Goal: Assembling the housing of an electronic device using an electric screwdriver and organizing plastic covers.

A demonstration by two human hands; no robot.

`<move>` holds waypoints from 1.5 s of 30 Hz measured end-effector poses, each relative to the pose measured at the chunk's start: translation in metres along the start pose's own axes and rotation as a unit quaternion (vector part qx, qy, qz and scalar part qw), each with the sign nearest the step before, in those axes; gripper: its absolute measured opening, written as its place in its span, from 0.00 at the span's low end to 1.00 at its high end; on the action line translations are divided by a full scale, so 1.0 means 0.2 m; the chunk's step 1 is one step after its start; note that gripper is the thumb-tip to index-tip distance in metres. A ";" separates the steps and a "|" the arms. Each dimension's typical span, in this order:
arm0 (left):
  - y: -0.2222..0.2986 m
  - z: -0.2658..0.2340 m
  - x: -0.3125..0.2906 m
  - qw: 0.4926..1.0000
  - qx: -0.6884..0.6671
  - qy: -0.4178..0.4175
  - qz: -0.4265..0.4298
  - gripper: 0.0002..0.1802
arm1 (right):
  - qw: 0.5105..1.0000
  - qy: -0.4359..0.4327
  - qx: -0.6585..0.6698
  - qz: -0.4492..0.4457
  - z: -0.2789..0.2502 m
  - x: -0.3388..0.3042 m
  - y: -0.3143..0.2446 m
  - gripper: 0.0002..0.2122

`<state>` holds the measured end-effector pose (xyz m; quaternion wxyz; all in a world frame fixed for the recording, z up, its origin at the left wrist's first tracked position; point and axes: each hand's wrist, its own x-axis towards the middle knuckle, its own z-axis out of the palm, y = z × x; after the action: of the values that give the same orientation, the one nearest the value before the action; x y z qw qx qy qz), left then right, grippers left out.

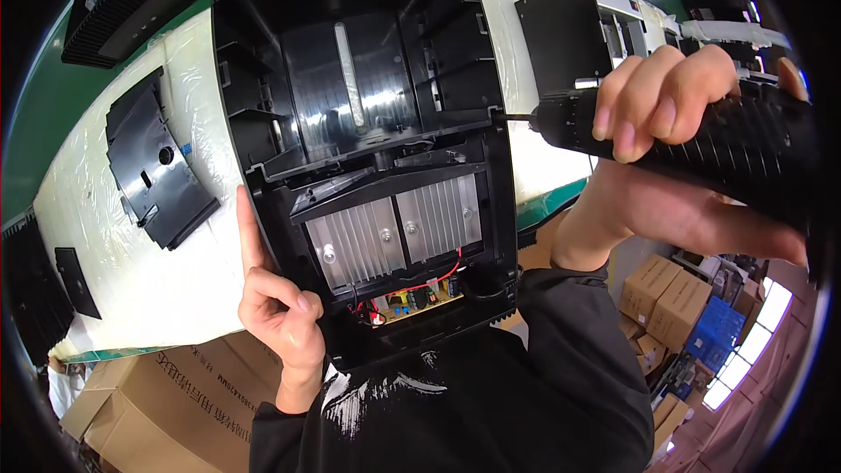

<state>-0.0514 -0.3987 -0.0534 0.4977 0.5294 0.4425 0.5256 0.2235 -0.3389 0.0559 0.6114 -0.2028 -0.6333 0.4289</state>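
Observation:
A long black plastic housing [503,210] lies before me, its inside facing up. Two silver finned heat sinks [355,241] are set side by side in its nearer half, with a circuit board [419,301] and a red wire below them. My right hand [670,92] is wrapped round a black power screwdriver [701,153]. Its thin bit points left and meets the housing's right edge near the crosswise ridge. At the housing's left edge is my left hand [285,320], index finger straight along the side and the other fingers curled in against it.
A white, film-covered table [79,193] runs beneath. To the left lie a curved black panel [158,166] and a small black plate [77,282]. A ribbed black part [127,13] is at the far left, a flat black panel [565,35] at the far right. Cardboard boxes [188,403] stand near left.

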 end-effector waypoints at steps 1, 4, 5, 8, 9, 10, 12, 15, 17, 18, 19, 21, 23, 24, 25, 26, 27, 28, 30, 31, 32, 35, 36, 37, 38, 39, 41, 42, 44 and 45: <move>0.00 0.00 0.00 1.000 0.000 -0.003 -0.002 0.09 | 0.995 0.014 -0.081 -0.053 0.01 -0.03 0.02 0.44; -0.02 0.00 -0.01 1.000 -0.003 0.003 0.012 0.13 | 0.994 0.056 -0.083 -0.041 0.09 -0.02 0.01 0.44; -0.02 0.00 -0.01 1.000 0.006 0.004 0.009 0.13 | 0.994 0.058 -0.084 -0.040 0.07 -0.02 0.01 0.44; -0.02 -0.01 -0.01 1.000 0.009 0.005 0.009 0.14 | 0.992 -0.023 -0.123 -0.020 0.02 0.00 0.02 0.43; -0.02 -0.01 -0.01 1.000 0.004 0.008 0.009 0.14 | 0.994 -0.023 -0.103 -0.022 0.02 0.00 0.03 0.44; -0.02 0.00 -0.02 1.000 0.004 0.008 0.008 0.14 | 0.996 -0.024 -0.083 -0.024 0.01 0.00 0.04 0.44; -0.02 0.00 -0.01 1.000 0.010 0.006 0.006 0.14 | 0.995 -0.038 -0.083 -0.028 -0.01 0.00 0.05 0.44; -0.01 0.00 -0.01 1.000 0.014 0.002 0.006 0.13 | 0.996 -0.047 -0.071 -0.026 -0.02 0.01 0.05 0.44; 0.00 0.00 0.00 1.000 0.006 0.001 0.006 0.11 | 0.997 -0.043 -0.061 -0.021 -0.01 0.01 0.06 0.44; 0.00 0.01 0.00 1.000 -0.003 -0.002 0.005 0.09 | 0.998 -0.023 -0.050 -0.027 0.00 0.01 0.06 0.44; 0.01 0.01 0.00 1.000 -0.005 -0.003 0.008 0.09 | 0.999 -0.003 -0.040 -0.034 0.02 0.00 0.07 0.44; 0.01 0.01 0.01 1.000 -0.012 0.002 0.005 0.11 | 0.998 0.035 -0.019 -0.050 0.05 -0.01 0.08 0.45; 0.00 0.00 0.01 1.000 -0.016 0.009 0.010 0.11 | 0.996 0.064 -0.002 -0.063 0.09 0.01 0.10 0.46; 0.00 0.00 0.01 1.000 -0.020 0.016 0.010 0.12 | 0.997 0.060 0.006 -0.057 0.08 0.02 0.11 0.46; -0.01 0.00 0.01 0.999 -0.023 0.016 0.019 0.12 | 0.998 0.039 0.013 -0.057 0.07 0.02 0.12 0.45; -0.01 -0.01 0.01 0.999 -0.029 0.018 0.012 0.12 | 0.998 0.018 0.020 -0.057 0.06 0.02 0.12 0.45; -0.02 -0.01 0.01 0.999 -0.036 0.022 0.005 0.12 | 0.998 0.011 0.017 -0.062 0.06 0.03 0.09 0.45; -0.02 0.00 0.01 0.999 -0.044 0.020 0.011 0.12 | 0.996 0.043 0.019 -0.071 0.07 0.00 0.00 0.42; -0.02 0.01 0.01 0.999 -0.044 0.006 0.006 0.12 | 0.997 0.049 -0.049 0.017 0.03 -0.06 -0.26 0.32; -0.01 0.00 0.00 0.999 -0.039 0.012 0.008 0.12 | 0.992 0.055 -0.113 -0.035 0.02 -0.09 -0.37 0.30; 0.00 0.01 0.00 0.999 -0.045 0.016 0.005 0.12 | 0.976 0.110 -0.142 -0.121 0.02 -0.15 -0.45 0.31; 0.01 0.00 0.01 0.999 -0.043 0.027 -0.002 0.12 | 0.959 0.165 -0.134 -0.188 -0.10 -0.26 -0.68 0.33; 0.01 0.00 0.01 0.999 -0.039 0.028 -0.004 0.12 | 0.937 0.198 -0.187 -0.218 -0.13 -0.29 -0.72 0.33; 0.00 0.00 0.01 0.999 -0.030 0.026 -0.001 0.12 | 0.936 0.198 -0.192 -0.218 -0.16 -0.32 -0.74 0.33; 0.01 0.00 0.01 0.999 -0.034 0.023 -0.001 0.12 | 0.910 0.212 -0.272 -0.230 -0.19 -0.35 -0.73 0.36; 0.02 0.01 0.01 0.999 -0.026 0.022 -0.011 0.11 | 0.877 0.226 -0.349 -0.241 -0.23 -0.40 -0.72 0.39; 0.03 0.02 0.02 0.999 -0.013 0.021 -0.026 0.11 | 0.844 0.296 -0.376 -0.240 -0.30 -0.48 -0.70 0.40; 0.03 0.01 0.01 0.999 -0.012 0.018 -0.026 0.11 | 0.808 0.364 -0.399 -0.236 -0.32 -0.51 -0.68 0.41; 0.04 0.01 0.01 0.999 0.001 0.023 -0.047 0.11 | 0.781 0.402 -0.430 -0.211 -0.38 -0.53 -0.61 0.41; 0.05 0.01 0.01 0.999 0.003 0.024 -0.045 0.10 | 0.787 0.408 -0.418 -0.201 -0.41 -0.53 -0.59 0.41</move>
<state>-0.0491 -0.3975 -0.0428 0.5084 0.4981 0.4790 0.5137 0.3504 -0.4624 0.0765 0.7407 -0.4628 -0.4687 -0.1326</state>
